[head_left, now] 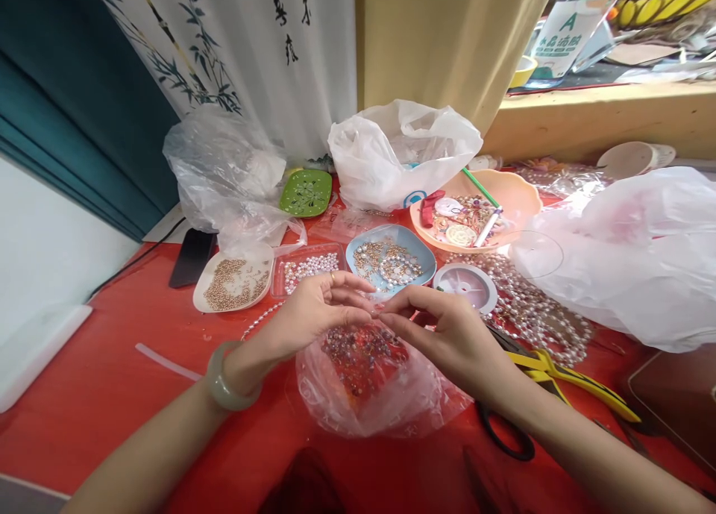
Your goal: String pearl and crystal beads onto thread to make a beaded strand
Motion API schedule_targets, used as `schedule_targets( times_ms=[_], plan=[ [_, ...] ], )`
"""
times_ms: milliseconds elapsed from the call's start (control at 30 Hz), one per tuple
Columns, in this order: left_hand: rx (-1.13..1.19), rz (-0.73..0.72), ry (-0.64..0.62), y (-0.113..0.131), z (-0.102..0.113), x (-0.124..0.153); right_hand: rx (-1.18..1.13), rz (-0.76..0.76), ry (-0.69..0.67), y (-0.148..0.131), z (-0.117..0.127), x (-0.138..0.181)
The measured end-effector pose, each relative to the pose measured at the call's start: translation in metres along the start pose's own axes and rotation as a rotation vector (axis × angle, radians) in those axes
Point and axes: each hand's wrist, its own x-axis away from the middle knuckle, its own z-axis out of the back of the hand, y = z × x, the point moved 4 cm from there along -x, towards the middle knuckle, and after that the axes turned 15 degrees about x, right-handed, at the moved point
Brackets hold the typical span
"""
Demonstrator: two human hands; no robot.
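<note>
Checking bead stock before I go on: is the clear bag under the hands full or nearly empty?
Partly filled. The clear bag lies open and slumped on the red table, with a shallow heap of dark reddish beads inside.

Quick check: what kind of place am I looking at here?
Likely a home beading table: dishes of beads, pearl strands and scissors on a red cloth, with a curtain behind.
</note>
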Motion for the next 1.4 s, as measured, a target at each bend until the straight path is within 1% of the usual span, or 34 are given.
schedule_targets(
  times_ms=[67, 133, 200, 233, 300, 367, 433, 600, 733, 867, 933, 1033, 1100, 1200, 1300, 1400],
  plan=[
    [-0.167, 0.031, -0.037, 0.005, 0.001, 0.005, -0.186, -0.088, -0.085, 0.008, -0.004, -0.003],
    [-0.437, 0.042, -0.160, 0.008, -0.002, 0.013, -0.354, -0.156, -0.136, 0.013, -0.007, -0.004],
    [-0.765, -0.001, -0.299, 0.007, -0.005, 0.020, -0.461, -0.210, -0.167, 0.017, -0.010, -0.004],
    [-0.913, -0.034, -0.344, 0.005, -0.007, 0.023, -0.491, -0.226, -0.184, 0.018, -0.011, -0.004],
    [-1.112, -0.096, -0.383, -0.001, -0.009, 0.026, -0.515, -0.236, -0.215, 0.020, -0.014, -0.004],
    [-1.197, -0.142, -0.396, -0.008, -0.012, 0.026, -0.508, -0.235, -0.227, 0.021, -0.017, -0.003],
    [-1.224, -0.180, -0.418, -0.014, -0.016, 0.027, -0.491, -0.231, -0.231, 0.023, -0.019, -0.003],
    [-1.286, -0.219, -0.417, -0.015, -0.025, 0.032, -0.460, -0.227, -0.235, 0.023, -0.019, -0.001],
    [-1.401, -0.224, -0.391, -0.022, -0.025, 0.034, -0.446, -0.228, -0.226, 0.022, -0.016, -0.002],
    [-1.487, -0.261, -0.375, -0.031, -0.023, 0.034, -0.435, -0.233, -0.233, 0.023, -0.017, -0.003],
    [-1.509, -0.239, -0.364, -0.032, -0.023, 0.032, -0.432, -0.230, -0.231, 0.023, -0.018, -0.004],
    [-1.455, -0.213, -0.310, -0.025, -0.022, 0.028, -0.434, -0.229, -0.224, 0.022, -0.017, -0.004],
    [-1.299, -0.199, -0.248, -0.016, -0.019, 0.024, -0.441, -0.230, -0.221, 0.021, -0.017, -0.003],
    [-0.909, -0.082, -0.141, -0.008, -0.010, 0.016, -0.438, -0.217, -0.224, 0.020, -0.016, -0.002],
    [-0.483, 0.050, -0.079, -0.008, 0.000, 0.008, -0.418, -0.200, -0.203, 0.019, -0.016, -0.002],
    [-0.179, 0.085, -0.041, -0.010, 0.007, 0.002, -0.388, -0.175, -0.146, 0.017, -0.014, -0.001]
  ],
)
